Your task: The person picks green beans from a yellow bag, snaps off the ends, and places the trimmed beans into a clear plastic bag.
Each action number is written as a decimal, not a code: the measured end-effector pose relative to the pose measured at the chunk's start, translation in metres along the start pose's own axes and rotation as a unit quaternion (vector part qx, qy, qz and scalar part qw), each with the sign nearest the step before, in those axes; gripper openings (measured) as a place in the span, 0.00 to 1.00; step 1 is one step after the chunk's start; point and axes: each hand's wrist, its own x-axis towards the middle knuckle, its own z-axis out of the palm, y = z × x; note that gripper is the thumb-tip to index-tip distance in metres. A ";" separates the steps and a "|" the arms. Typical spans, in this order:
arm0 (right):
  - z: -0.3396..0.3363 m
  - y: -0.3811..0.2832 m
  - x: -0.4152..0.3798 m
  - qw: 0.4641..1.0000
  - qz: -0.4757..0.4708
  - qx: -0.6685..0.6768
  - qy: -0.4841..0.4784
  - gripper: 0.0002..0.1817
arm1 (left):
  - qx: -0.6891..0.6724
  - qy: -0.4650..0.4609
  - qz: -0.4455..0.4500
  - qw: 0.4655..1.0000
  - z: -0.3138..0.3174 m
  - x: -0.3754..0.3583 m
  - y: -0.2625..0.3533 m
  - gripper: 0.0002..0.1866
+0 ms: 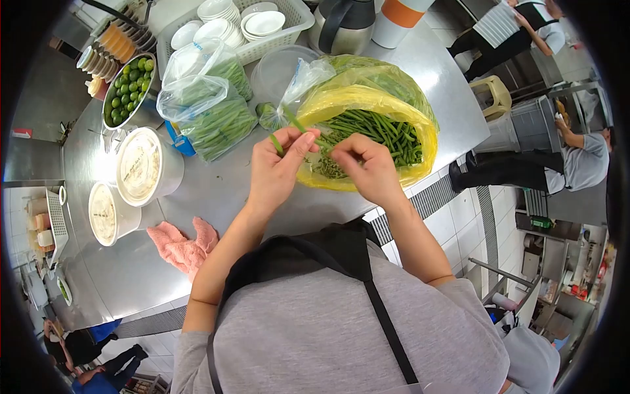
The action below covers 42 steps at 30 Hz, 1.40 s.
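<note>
Over the near edge of a yellow bag (428, 148), my left hand (279, 167) is closed on green beans (293, 120), one sticking up past the fingertips and another by the fingers. To its right, my right hand (369, 167) has its fingers curled together above the bag; whatever they pinch is hidden. Long cut green beans (387, 134) fill the right part of the bag, and small trimmings (326, 165) lie in its left part. Clear plastic bags of green beans (220, 128) rest on the steel table left of the yellow bag.
Limes (128, 92) fill a metal bowl at the left, near two white tubs (146, 167). A pink cloth (177, 243) lies near the front. Behind are a basket of white bowls (298, 20) and a thermos (341, 29). Several people stand at the right and lower left.
</note>
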 end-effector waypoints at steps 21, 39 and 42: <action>0.137 0.017 0.040 0.907 -0.262 -0.309 -0.117 0.31 | 0.511 0.188 -0.002 0.839 -0.128 -0.063 -0.041 0.10; 0.106 0.027 -0.018 0.808 -0.486 -0.249 -0.223 0.18 | 0.230 0.389 -0.034 0.891 -0.133 -0.160 -0.009 0.09; 0.063 0.039 -0.035 0.819 -0.452 -0.266 -0.233 0.18 | 0.260 0.376 -0.022 0.889 -0.130 -0.153 -0.013 0.09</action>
